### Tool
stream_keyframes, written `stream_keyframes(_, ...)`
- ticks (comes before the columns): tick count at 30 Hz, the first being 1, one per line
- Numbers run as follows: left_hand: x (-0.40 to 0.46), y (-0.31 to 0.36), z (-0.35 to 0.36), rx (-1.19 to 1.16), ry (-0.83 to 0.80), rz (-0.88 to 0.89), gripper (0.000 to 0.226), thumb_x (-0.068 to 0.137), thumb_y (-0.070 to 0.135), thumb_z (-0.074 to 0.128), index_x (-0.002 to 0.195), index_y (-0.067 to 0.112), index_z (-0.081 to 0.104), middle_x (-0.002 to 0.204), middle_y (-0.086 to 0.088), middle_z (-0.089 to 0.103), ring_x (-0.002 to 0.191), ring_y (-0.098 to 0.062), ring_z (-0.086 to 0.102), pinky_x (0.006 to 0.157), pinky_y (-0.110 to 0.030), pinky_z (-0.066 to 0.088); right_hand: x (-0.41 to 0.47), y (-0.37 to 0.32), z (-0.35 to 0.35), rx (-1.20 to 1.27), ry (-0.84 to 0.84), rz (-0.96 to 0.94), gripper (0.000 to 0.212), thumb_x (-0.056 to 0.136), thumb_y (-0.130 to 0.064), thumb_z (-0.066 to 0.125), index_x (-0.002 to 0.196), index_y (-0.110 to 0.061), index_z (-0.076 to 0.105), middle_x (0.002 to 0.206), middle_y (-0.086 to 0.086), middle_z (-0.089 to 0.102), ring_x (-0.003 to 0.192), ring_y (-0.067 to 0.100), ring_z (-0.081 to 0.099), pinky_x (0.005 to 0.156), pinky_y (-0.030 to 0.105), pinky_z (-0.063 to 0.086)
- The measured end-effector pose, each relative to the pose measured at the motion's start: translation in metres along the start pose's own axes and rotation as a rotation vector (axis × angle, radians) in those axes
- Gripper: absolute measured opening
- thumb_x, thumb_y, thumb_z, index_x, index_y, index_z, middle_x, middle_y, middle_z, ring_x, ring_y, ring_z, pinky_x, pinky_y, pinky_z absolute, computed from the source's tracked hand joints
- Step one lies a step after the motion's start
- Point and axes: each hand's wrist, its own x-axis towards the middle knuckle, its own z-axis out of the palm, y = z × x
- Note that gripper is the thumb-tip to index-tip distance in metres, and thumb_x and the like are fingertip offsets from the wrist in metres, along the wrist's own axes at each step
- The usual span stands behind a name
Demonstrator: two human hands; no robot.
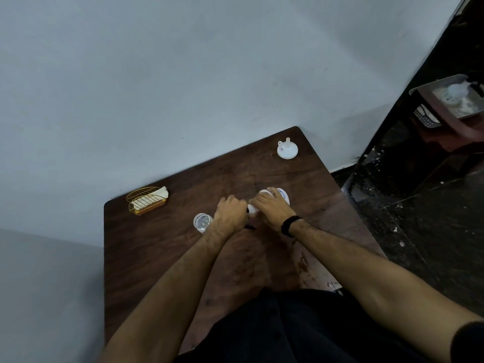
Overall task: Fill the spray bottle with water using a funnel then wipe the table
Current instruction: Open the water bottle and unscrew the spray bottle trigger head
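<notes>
Dark wood counter stands against a pale grey wall. Near its middle, both hands close on the white spray bottle: the left hand around its top, the right hand over its body, a glass of water just left. Farther back sit a gold wire holder and, well apart near the far corner, the white funnel, upturned.

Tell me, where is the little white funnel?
The funnel sits upside down near the far right corner of the table, by the wall, well beyond both hands and the spray bottle.

One funnel, one bottle, one glass, one basket.
</notes>
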Motion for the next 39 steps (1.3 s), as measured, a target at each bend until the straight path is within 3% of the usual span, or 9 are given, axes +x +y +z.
stream_keyframes(6, 0.001, -0.004, -0.004, -0.403, -0.221, -0.186, 0.041, 0.088, 0.052, 0.058, 0.09, 0.011, 0.065, 0.092, -0.006, 0.07, 0.084, -0.023, 0.067, 0.079, -0.038, 0.055, -0.003, 0.001, 0.01, -0.024, 0.006, -0.012, 0.033, 0.088, -0.02, 0.061, 0.121, -0.021, 0.06, 0.121, -0.004, 0.065, 0.123, 0.019, 0.051, 0.114, 0.052, 0.02)
stream_keyframes(10, 0.001, -0.013, -0.005, -1.081, -0.295, -0.48, 0.039, 0.094, 0.036, 0.049, 0.092, 0.004, 0.071, 0.061, -0.006, 0.068, 0.049, -0.015, 0.06, 0.05, -0.023, 0.045, 0.001, -0.002, 0.007, 0.032, 0.099, 0.016, 0.032, 0.082, -0.019, 0.067, 0.114, -0.022, 0.064, 0.116, -0.002, 0.064, 0.119, 0.02, 0.053, 0.11, 0.048, 0.03)
stream_keyframes(12, -0.002, -0.019, -0.009, -1.26, -0.312, -0.547, 0.058, 0.099, 0.05, 0.038, 0.094, 0.003, 0.071, 0.061, -0.009, 0.069, 0.054, -0.02, 0.064, 0.056, -0.024, 0.048, 0.005, -0.004, 0.003, 0.097, 0.063, 0.076, 0.032, 0.083, -0.029, 0.067, 0.115, -0.024, 0.065, 0.115, -0.002, 0.063, 0.114, 0.02, 0.055, 0.105, 0.039, 0.034)
stream_keyframes(15, -0.003, -0.018, -0.019, -1.131, -0.131, -0.445, 0.084, 0.087, 0.082, 0.026, 0.102, 0.012, 0.07, 0.095, -0.007, 0.073, 0.085, -0.022, 0.067, 0.074, -0.031, 0.047, 0.003, -0.003, 0.002, 0.204, -0.033, 0.135, 0.048, 0.089, -0.044, 0.062, 0.133, -0.026, 0.055, 0.124, -0.001, 0.065, 0.114, 0.02, 0.058, 0.1, 0.038, 0.04)
stream_keyframes(20, 0.0, -0.014, -0.029, -0.769, 0.064, 0.016, 0.049, 0.087, 0.046, 0.067, 0.128, 0.024, 0.052, 0.12, 0.004, 0.062, 0.107, -0.014, 0.06, 0.088, -0.034, 0.05, -0.004, -0.001, 0.004, 0.336, -0.016, 0.289, 0.043, 0.094, -0.042, 0.057, 0.127, -0.013, 0.058, 0.123, 0.007, 0.064, 0.114, 0.027, 0.057, 0.094, 0.041, 0.042)
stream_keyframes(23, 0.004, -0.014, -0.017, -0.604, 0.081, -0.067, 0.04, 0.092, 0.025, 0.06, 0.128, 0.022, 0.043, 0.118, -0.009, 0.064, 0.103, -0.029, 0.064, 0.086, -0.048, 0.055, -0.008, -0.002, 0.001, 0.317, -0.008, 0.241, 0.047, 0.092, -0.05, 0.052, 0.128, -0.02, 0.058, 0.121, 0.002, 0.065, 0.112, 0.025, 0.058, 0.094, 0.042, 0.04)
stream_keyframes(28, 0.006, -0.013, -0.009, -0.845, 0.147, -0.41, 0.047, 0.094, 0.043, 0.055, 0.124, 0.014, 0.032, 0.121, -0.019, 0.06, 0.102, -0.037, 0.064, 0.086, -0.052, 0.055, -0.012, -0.003, 0.0, 0.325, 0.018, 0.241, 0.047, 0.091, -0.052, 0.052, 0.127, -0.022, 0.059, 0.117, -0.002, 0.066, 0.109, 0.021, 0.058, 0.09, 0.037, 0.035)
stream_keyframes(33, 0.001, -0.017, -0.013, -0.241, 0.251, 0.241, 0.084, 0.081, 0.052, 0.07, 0.149, 0.024, 0.029, 0.159, -0.004, 0.024, 0.145, -0.025, 0.027, 0.112, -0.047, 0.035, -0.015, -0.001, -0.003, 0.405, 0.009, 0.297, 0.061, 0.09, -0.056, 0.049, 0.133, -0.013, 0.056, 0.126, 0.006, 0.063, 0.115, 0.025, 0.057, 0.095, 0.035, 0.036)
stream_keyframes(39, -0.003, -0.023, 0.001, -0.152, 0.273, 0.204, 0.03, 0.093, 0.032, 0.059, 0.122, 0.026, 0.056, 0.12, 0.007, 0.061, 0.118, -0.018, 0.053, 0.097, -0.035, 0.034, -0.015, -0.004, -0.003, 0.513, -0.007, 0.299, 0.044, 0.092, -0.046, 0.058, 0.129, -0.021, 0.059, 0.124, -0.002, 0.065, 0.114, 0.019, 0.057, 0.101, 0.039, 0.04)
